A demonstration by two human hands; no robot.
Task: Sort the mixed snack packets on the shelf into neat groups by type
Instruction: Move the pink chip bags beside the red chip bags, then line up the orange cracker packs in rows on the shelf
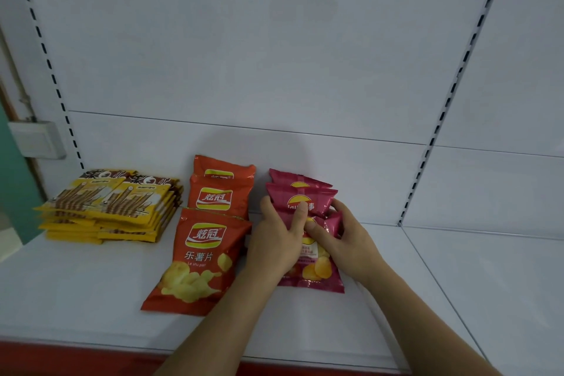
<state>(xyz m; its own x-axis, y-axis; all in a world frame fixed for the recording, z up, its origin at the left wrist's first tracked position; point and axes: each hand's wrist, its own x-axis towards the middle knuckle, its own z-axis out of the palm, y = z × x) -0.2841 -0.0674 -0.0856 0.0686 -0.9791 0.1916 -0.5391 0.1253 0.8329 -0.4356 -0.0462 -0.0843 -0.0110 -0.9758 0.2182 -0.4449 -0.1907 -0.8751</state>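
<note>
Magenta crisp packets [300, 207], overlapping row

Yellow packets [106, 207]; orange bags [201, 256]; magenta bags [305, 195].

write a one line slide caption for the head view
Both hands, left and right, straighten the magenta chip packets beside orange chip packets and stacked yellow packets.

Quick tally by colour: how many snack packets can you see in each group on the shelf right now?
Orange packets: 3, in a row front to back.
Magenta packets: 3, overlapping, with left hand and right hand on them.
Yellow packets: cannot count exactly; 2 side-by-side stacks, several in each.
Total: 6 countable packets plus the yellow stacks.
</note>
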